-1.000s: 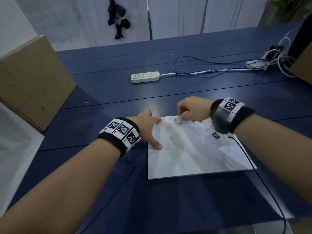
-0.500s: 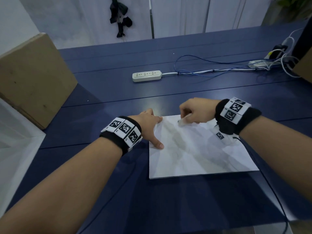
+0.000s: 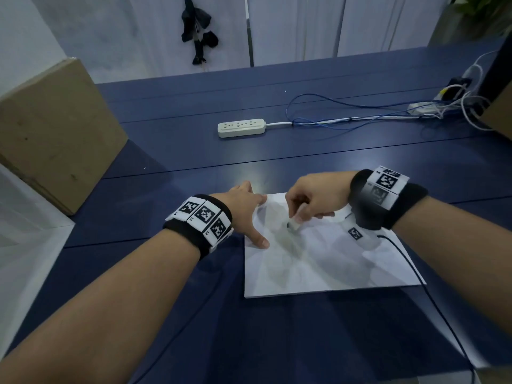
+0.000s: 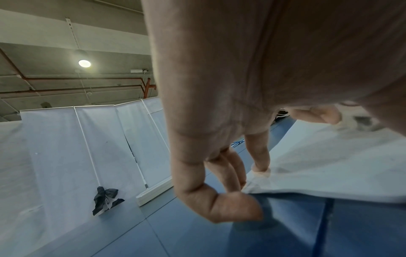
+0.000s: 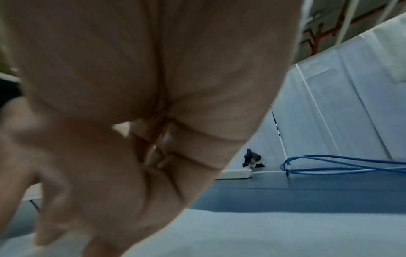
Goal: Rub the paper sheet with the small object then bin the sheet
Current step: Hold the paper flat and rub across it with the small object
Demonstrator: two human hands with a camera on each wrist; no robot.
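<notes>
A creased white paper sheet (image 3: pixel 327 259) lies flat on the dark blue table (image 3: pixel 194 314), with grey smudges down its left half. My left hand (image 3: pixel 246 214) presses the sheet's far left corner and left edge with spread, straight fingers (image 4: pixel 260 156). My right hand (image 3: pixel 310 200) pinches a small white eraser (image 3: pixel 293 224) with a dark tip, and the tip touches the sheet near its upper middle. In the right wrist view my right hand (image 5: pixel 131 139) is blurred and hides the eraser above the paper (image 5: pixel 263 234).
A white power strip (image 3: pixel 241 127) and blue cables (image 3: pixel 346 117) lie farther back on the table. A cardboard box (image 3: pixel 52 134) stands at the left, a white surface (image 3: pixel 25 245) below it. More plugs and wires (image 3: pixel 454 101) sit at the far right.
My right hand has drawn the eraser nearer to me and down the sheet from its far edge. The left hand has stayed on the corner.
</notes>
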